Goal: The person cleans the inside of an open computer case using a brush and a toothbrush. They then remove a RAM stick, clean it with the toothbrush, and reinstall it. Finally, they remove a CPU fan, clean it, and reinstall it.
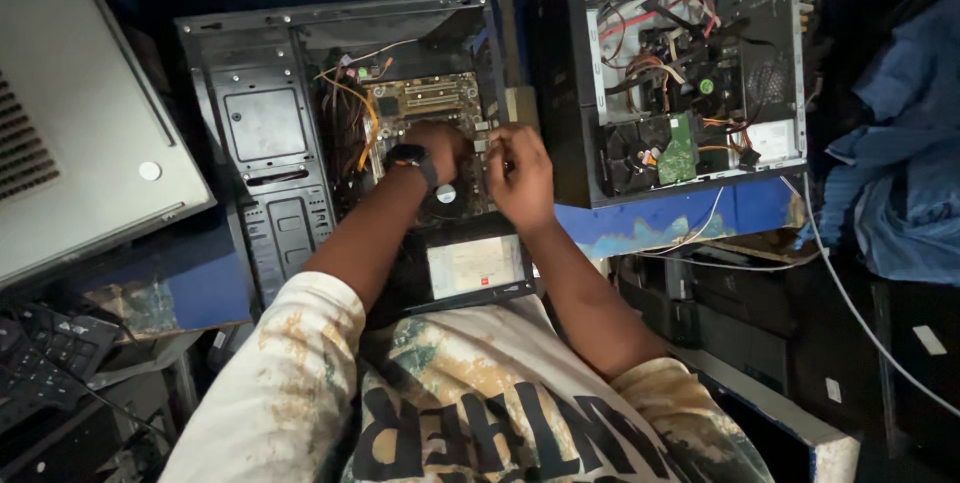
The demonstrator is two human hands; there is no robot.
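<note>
An open black computer case lies on its side on a blue table, its green motherboard exposed. My left hand, with a dark watch on the wrist, reaches down into the case over the board. My right hand is beside it at the board's right edge, fingers curled on a small part I cannot make out. A power supply with a pale label sits at the case's near end, just below both hands. Orange and yellow cables run along the board's left side.
A second open case full of wires, with a fan and a green drive board, stands at the right. A grey side panel leans at the left. A black keyboard lies bottom left. Blue cloth and a white cable are at the right.
</note>
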